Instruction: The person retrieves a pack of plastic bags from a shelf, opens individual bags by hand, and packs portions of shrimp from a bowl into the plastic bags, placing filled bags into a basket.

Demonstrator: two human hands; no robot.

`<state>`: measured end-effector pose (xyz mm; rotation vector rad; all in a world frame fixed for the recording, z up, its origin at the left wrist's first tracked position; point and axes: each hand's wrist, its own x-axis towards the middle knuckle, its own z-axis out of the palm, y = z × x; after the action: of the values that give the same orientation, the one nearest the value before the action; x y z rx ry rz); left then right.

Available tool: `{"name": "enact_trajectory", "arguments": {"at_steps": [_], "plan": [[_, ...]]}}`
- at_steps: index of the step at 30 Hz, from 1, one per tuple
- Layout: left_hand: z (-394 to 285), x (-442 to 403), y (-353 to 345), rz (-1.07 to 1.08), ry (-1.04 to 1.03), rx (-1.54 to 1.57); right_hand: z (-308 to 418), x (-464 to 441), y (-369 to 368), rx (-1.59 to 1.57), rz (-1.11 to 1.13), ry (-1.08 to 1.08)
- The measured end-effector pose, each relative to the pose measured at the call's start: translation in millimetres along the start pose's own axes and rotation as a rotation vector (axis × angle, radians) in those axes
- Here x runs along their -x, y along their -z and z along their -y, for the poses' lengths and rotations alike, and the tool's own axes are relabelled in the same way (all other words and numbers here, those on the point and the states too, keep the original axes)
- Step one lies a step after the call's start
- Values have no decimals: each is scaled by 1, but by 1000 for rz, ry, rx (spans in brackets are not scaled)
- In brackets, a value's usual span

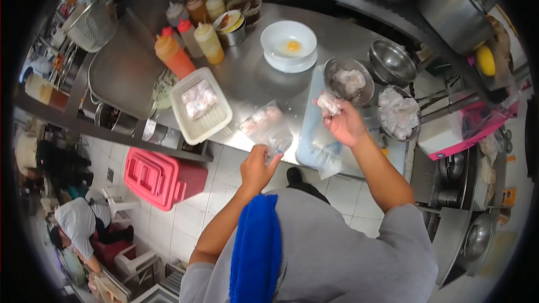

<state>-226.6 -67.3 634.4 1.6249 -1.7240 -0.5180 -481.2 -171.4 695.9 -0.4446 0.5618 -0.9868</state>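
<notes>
My left hand (259,168) pinches the lower end of a clear plastic bag (275,137) with pale pink raw pieces inside, at the counter's front edge. In my right hand (346,125) is a white-coated piece of meat (329,104), gripped by the fingertips above a pale blue cutting board (313,125). Just beyond that hand, a metal bowl (368,91) contains another coated piece (350,81). To its right, a strainer holds several coated pieces (397,113). A white bowl (268,38) with a cracked egg (293,45) stands farther back.
A cream basket (178,118) with a bagged pack (199,100) sits left on the steel counter (255,87). Squeeze bottles (209,43) line the back left. An empty strainer (393,60) stands back right. Below are a red lidded bin (160,178) and a seated person (84,221).
</notes>
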Motion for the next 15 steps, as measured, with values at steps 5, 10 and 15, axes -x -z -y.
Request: {"name": "enact_trajectory", "arguments": {"at_steps": [5, 10, 15], "plan": [[5, -6, -2, -36, 3, 13, -73, 16, -15, 75, -74, -336], [6, -3, -3, -23, -42, 69, -138, -6, -21, 280, -134, -307], [6, 2, 3, 54, -103, 82, -167, -41, -15, 320, -221, -47]]}}
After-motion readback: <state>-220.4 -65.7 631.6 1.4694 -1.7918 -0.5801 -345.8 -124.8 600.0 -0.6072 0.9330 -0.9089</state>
